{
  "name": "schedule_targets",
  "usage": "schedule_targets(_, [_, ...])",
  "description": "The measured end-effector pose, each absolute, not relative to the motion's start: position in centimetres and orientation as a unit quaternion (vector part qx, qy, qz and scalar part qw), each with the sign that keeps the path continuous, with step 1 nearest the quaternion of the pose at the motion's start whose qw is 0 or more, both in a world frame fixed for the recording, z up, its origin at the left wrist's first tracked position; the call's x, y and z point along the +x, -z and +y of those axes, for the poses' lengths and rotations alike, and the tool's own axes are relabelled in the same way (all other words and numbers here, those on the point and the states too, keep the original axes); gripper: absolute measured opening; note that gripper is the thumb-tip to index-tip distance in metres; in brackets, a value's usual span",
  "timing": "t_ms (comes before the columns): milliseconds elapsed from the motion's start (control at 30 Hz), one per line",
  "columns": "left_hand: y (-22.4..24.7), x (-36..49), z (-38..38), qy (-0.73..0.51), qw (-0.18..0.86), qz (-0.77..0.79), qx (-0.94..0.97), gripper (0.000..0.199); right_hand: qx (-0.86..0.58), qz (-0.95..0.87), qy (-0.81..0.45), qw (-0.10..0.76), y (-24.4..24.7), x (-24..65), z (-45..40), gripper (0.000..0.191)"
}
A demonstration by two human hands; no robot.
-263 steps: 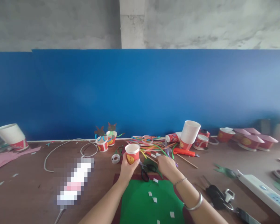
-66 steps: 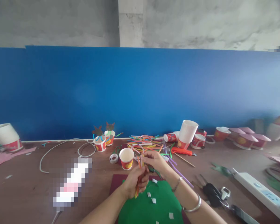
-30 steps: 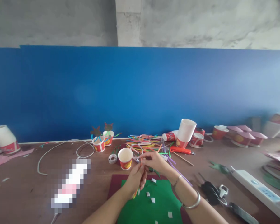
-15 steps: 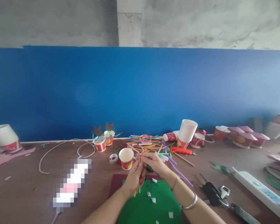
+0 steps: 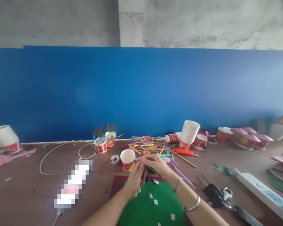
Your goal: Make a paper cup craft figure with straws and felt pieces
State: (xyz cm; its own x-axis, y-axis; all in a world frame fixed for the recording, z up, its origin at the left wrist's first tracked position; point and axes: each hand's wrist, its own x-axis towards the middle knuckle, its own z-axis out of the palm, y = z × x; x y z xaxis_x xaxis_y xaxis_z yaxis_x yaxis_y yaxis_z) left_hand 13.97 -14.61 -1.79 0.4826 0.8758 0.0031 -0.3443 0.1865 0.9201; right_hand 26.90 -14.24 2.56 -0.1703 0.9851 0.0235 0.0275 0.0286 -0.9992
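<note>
My left hand (image 5: 136, 178) is closed around a few thin coloured pipe cleaners (image 5: 136, 192), their yellow and orange ends poking out below the fist. At the top of the fist, my right hand (image 5: 155, 163) pinches the orange end, its fingers touching those of the left. How the ends are bent between the fingertips is too small to make out. Under both wrists lies a green rounded sheet (image 5: 160, 208) dotted with small white paper bits, on top of a dark red sheet (image 5: 118, 183). An open paper cup (image 5: 127, 160) stands just beyond my left hand.
Loose pipe cleaners (image 5: 146, 142) lie piled behind the hands. An orange utility knife (image 5: 184, 152), stacked cups (image 5: 189, 135) and a wooden stick (image 5: 186, 160) are to the right, with keys (image 5: 215, 194) and a power strip (image 5: 261, 191) farther over. Tape (image 5: 114, 159) and cat-topped cups (image 5: 100, 145) stand left.
My right fingertips have shifted slightly and curled more over the orange end, which no longer stands up straight above the left fist. Everything else on the table stays where it was.
</note>
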Motion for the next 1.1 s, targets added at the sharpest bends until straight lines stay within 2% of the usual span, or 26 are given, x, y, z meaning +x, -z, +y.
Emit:
schedule_targets(133, [2.0,14.1,-14.4,-0.413,0.717,0.287,0.482,0.053,-0.471,-0.562,-0.471,0.491,-2.6,26.9,-13.9,0.027])
schedule_targets(300, [2.0,14.1,-14.5,-0.388,0.738,0.283,0.474,0.054,-0.49,-0.511,-0.472,0.525,-2.9,27.4,-13.9,0.032])
schedule_targets(467, [2.0,14.1,-14.7,-0.376,0.745,0.283,0.472,0.056,-0.512,-0.523,-0.486,0.478,-3.1,27.8,-13.8,0.033])
schedule_targets(533, [2.1,14.2,-14.7,-0.374,0.747,0.284,0.47,0.057,-0.524,-0.498,-0.457,0.519,-3.4,27.9,-13.7,0.035])
schedule_targets(667, [2.1,14.1,-14.4,-0.382,0.753,0.289,0.451,0.057,-0.514,-0.417,-0.285,0.693,-4.7,28.5,-14.1,0.029])
schedule_targets(733, [2.1,13.9,-14.3,-0.389,0.76,0.289,0.433,0.055,-0.497,-0.451,-0.207,0.711,-5.4,28.5,-14.8,0.024])
schedule_targets(800, [2.0,13.8,-14.1,-0.394,0.775,0.285,0.405,0.05,-0.486,-0.56,-0.14,0.656,-5.9,28.1,-15.7,0.019])
schedule_targets(900, [1.8,13.7,-14.1,-0.405,0.794,0.291,0.346,0.043,-0.405,-0.793,-0.062,0.45,-6.1,26.6,-17.1,0.017])
schedule_targets(967, [1.5,13.6,-14.1,-0.416,0.796,0.298,0.323,0.041,-0.37,-0.863,-0.008,0.343,-5.9,25.3,-17.7,0.019])
schedule_targets(1100, [0.8,13.1,-14.3,-0.416,0.812,0.281,0.299,0.031,-0.365,-0.899,0.009,0.242,-5.2,23.6,-18.4,0.013])
